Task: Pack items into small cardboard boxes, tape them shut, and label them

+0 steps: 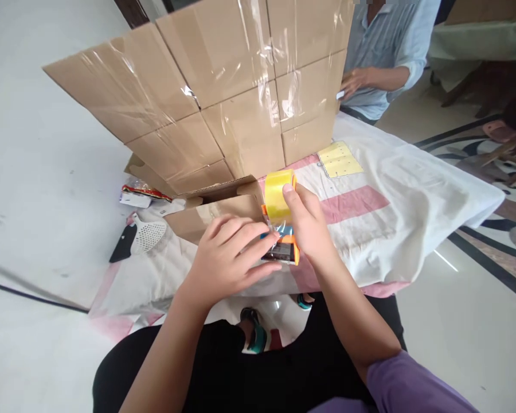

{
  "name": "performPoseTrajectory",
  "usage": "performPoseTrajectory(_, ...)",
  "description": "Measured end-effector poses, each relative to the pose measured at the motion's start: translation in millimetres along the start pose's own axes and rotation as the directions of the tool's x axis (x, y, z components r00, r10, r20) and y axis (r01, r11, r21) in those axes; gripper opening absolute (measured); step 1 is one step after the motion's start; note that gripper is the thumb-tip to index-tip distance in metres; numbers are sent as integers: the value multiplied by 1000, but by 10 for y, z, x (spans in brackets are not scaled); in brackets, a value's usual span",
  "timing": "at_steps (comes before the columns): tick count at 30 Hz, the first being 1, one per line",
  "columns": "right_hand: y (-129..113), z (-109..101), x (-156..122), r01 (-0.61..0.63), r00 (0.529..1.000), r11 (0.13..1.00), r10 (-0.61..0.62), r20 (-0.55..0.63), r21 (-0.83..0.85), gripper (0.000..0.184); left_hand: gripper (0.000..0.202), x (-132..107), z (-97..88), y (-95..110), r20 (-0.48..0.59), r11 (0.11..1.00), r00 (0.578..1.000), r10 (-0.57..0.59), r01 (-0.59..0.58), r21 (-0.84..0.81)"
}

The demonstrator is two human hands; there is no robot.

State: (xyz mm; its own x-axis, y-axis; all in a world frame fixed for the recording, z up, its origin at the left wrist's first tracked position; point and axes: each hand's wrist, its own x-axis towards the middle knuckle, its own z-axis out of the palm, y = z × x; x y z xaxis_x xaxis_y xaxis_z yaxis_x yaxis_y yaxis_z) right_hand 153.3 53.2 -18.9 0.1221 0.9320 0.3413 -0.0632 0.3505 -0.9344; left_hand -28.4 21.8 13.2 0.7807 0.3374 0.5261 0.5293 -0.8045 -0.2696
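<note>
My right hand (306, 225) grips an orange tape dispenser (284, 248) carrying a yellowish roll of clear tape (277, 194); a finger rests on the roll. My left hand (229, 257) lies beside it with fingers curled, fingertips touching the dispenser's blade end and the tape there. Both hands sit at the near flap of a brown cardboard box (223, 109), whose large flaps, covered with strips of clear tape, stand up behind them.
The box rests on a table under a white cloth with pink stripes (395, 201). A yellow sheet (339, 159) lies on the cloth. A white slotted scoop with a black handle (138, 237) and a small packet (141, 195) lie at the left. Another person in a blue shirt (382, 51) stands behind.
</note>
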Motion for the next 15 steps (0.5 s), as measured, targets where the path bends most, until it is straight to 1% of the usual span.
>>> performPoseTrajectory(2,45,0,12,-40,999,999,40,-12,-1,53,44,-75,54,-27,30,1000,1000,10,-10,1)
performPoseTrajectory(4,64,1,18,-65,998,998,65,-5,7,55,47,-122,94,-56,34,1000,999,22,-22,-3)
performPoseTrajectory(8,59,-6,-17,-92,995,996,92,32,2,56,50,-120,110,-79,36,998,998,50,-49,-31)
performPoseTrajectory(12,39,-26,-68,-98,995,994,99,8,-45,58,52,-81,110,-13,39,996,999,21,-18,-89)
performPoseTrajectory(15,30,-38,-91,-91,996,995,92,16,-48,59,47,-85,143,63,39,997,999,-8,11,-73)
